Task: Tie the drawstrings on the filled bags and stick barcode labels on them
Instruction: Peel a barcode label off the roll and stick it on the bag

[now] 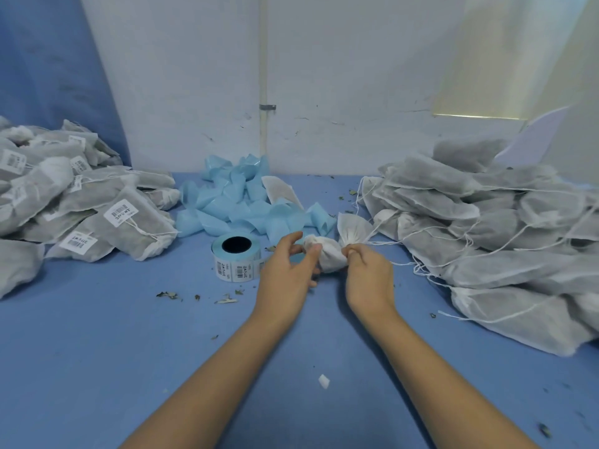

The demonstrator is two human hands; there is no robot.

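The bag (327, 259) is gripped by the left hand (287, 267), its neck pinched by the right hand (366, 272); spillage is risked if that pinch is slackened.

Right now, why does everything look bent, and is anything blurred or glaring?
Head view: the wide-angle lens bows the wall edges; light is soft, with faint shadows under the left hand and right hand; a bright patch washes out the upper right; the label roll is sharp.
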